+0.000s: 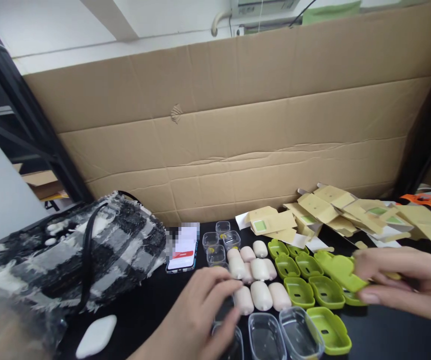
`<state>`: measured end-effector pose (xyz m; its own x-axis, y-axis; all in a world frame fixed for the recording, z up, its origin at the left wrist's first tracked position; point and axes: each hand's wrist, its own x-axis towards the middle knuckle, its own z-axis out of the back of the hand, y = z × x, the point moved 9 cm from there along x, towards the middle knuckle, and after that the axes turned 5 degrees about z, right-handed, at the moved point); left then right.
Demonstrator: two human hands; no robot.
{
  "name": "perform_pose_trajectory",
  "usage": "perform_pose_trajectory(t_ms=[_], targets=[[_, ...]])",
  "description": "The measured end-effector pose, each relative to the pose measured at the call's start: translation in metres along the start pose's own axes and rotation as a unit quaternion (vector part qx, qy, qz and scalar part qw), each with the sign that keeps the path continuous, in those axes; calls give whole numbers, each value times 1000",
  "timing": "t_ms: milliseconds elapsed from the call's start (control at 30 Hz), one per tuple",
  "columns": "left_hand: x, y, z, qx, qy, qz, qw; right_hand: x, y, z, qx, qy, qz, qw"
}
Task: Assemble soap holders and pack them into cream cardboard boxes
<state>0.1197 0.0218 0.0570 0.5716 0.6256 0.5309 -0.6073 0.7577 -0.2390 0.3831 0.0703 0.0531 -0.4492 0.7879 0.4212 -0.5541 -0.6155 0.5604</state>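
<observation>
Tray: shallow green moulded plastic tray (341, 272) pinched at its right end in right hand (406, 282) grip, above green rows. Judged light, thin, flexible; hold by rim. Left hand (196, 315) grip loosely apart, fingertips touching beige rounded plastic cases (260, 295) on black desk (388, 340).

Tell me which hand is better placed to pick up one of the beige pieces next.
Probably the left hand: its fingertips already lie beside the beige pieces, and it seems to hold nothing. The right hand is farther away and already grips a green tray.
</observation>
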Motion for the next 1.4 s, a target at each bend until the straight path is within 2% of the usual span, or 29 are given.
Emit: perform_pose_trajectory(t_ms=[67,100,133,167,233,267,300,400,467,533,600,700,800,967,1133,1267,1333,1400], targets=[[10,-6,-18,-149,48,40,987,22,32,-18,25,66,77,994],[14,-5,-31,-236,79,89,964,30,47,-26,33,80,111,990],[17,-1,-44,-326,95,160,927,35,59,-33,40,78,141,986],[20,1,-56,-419,103,220,875,38,69,-40,47,75,165,982],[26,-1,-72,-574,92,292,760,37,77,-55,54,71,177,980],[30,-3,-75,-605,85,302,732,34,75,-62,57,70,164,982],[34,-4,-74,-619,70,303,722,30,69,-66,63,62,139,986],[40,-1,-63,-623,40,285,728,15,39,-70,140,5,46,989],[37,5,-58,-625,33,290,724,9,24,-73,226,-13,20,974],[33,11,-55,-625,39,299,720,8,16,-79,283,4,12,959],[31,14,-54,-622,55,300,722,11,11,-82,292,11,-9,956],[30,16,-51,-615,75,302,724,17,-2,-77,264,-49,-71,961],[30,18,-52,-615,83,324,714,22,-16,-74,252,-89,-108,957],[27,15,-57,-643,81,355,673,30,-36,-76,298,-90,-139,940],[19,12,-67,-687,98,404,596,34,-28,-80,289,-58,-157,943],[18,13,-70,-687,103,403,596,35,-22,-78,276,-57,-154,947],[17,10,-77,-702,121,403,575,33,-25,-79,266,-52,-163,949],[13,4,-85,-722,146,409,540,30,-29,-81,265,-47,-178,947]])
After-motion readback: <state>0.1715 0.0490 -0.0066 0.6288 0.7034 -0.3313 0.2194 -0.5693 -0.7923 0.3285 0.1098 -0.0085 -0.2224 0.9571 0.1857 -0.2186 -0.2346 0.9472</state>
